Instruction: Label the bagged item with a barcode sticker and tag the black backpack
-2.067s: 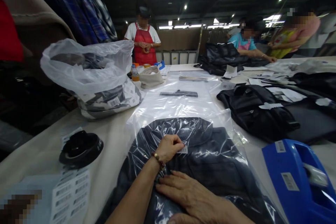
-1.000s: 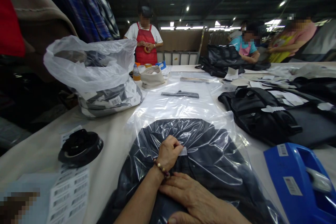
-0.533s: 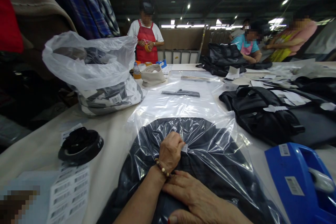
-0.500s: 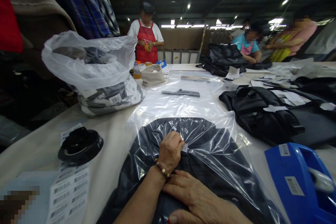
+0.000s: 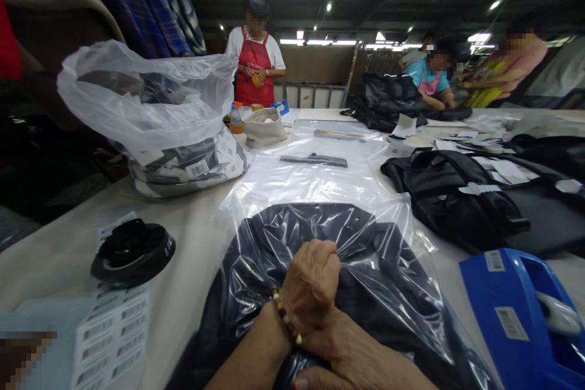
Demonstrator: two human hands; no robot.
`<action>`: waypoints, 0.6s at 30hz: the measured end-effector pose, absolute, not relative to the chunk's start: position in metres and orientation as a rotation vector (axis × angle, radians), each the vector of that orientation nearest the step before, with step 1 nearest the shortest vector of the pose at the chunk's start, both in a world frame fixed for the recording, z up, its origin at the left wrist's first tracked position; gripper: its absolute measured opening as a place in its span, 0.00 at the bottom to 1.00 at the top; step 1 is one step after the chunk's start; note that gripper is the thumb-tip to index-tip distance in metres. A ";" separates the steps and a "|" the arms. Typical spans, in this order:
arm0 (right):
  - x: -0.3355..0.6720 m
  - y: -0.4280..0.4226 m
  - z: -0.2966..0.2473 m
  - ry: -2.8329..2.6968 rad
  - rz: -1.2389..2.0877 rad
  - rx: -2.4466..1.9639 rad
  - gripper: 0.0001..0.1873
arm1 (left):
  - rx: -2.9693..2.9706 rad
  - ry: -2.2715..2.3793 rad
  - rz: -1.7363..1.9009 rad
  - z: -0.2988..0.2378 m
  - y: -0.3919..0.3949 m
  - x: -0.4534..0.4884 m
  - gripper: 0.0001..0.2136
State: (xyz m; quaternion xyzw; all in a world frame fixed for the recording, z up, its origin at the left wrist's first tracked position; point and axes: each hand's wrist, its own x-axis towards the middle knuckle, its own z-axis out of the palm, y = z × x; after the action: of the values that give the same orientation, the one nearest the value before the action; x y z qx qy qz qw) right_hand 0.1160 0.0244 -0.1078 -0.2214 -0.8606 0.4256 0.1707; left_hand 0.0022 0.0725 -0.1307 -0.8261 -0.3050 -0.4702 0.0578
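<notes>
A dark garment in a clear plastic bag [image 5: 375, 256] lies on the table in front of me. My left hand [image 5: 313, 283], with a bead bracelet on the wrist, is a closed fist on top of it and bunches the film, which creases out from the knuckles. The small white label seen before is hidden. My right hand [image 5: 351, 356] lies flat on the bag just below, its fingers tucked under my left wrist and only the thumb showing.
A blue tape dispenser [image 5: 521, 311] stands at the right. On the left are a black roll [image 5: 132, 250], barcode label sheets [image 5: 109, 335] and a big clear sack of garments [image 5: 155, 116]. Black garments [image 5: 452, 195] lie right. Several people work at the far end.
My left hand went from pinching a small white label on the bag to a fist bunching the film. My right hand slid up under the left wrist. The camera shifted slightly.
</notes>
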 end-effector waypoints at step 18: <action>0.116 0.025 -0.108 -2.542 1.231 -0.748 0.28 | -2.608 -2.339 -1.672 -0.140 0.091 -0.012 0.09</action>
State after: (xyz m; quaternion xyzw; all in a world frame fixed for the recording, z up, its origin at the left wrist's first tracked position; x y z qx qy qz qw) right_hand 0.1160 0.0255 -0.1082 -0.2544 -0.8647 0.4188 0.1099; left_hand -0.0122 0.0911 -0.1403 -0.6264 -0.5617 -0.4016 -0.3617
